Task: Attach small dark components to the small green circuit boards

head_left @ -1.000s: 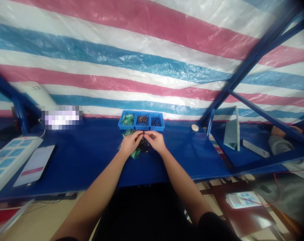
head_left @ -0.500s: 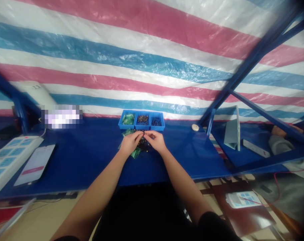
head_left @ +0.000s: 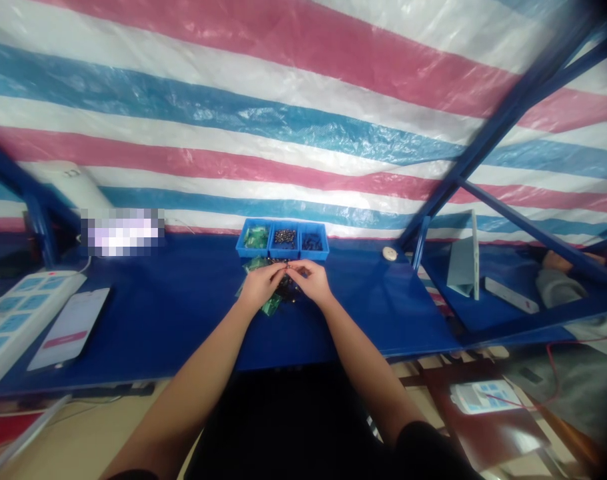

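My left hand (head_left: 260,285) and my right hand (head_left: 309,281) meet over the blue table (head_left: 183,313), fingertips pinched together on a small dark part (head_left: 286,268) too small to name. Under and between the hands lie green pieces (head_left: 272,306) and a little heap of dark parts (head_left: 286,291). Just beyond the fingers stands a row of three blue bins (head_left: 283,241): the left one holds green pieces, the middle one small metallic parts, the right one dark parts.
At the left edge lie a white panel with blue squares (head_left: 13,323) and a white phone-like slab (head_left: 69,328). A blue steel frame (head_left: 463,167) rises on the right, with a grey stand (head_left: 462,259) behind it. Another person's arm (head_left: 563,261) shows far right. A striped tarp backs the table.
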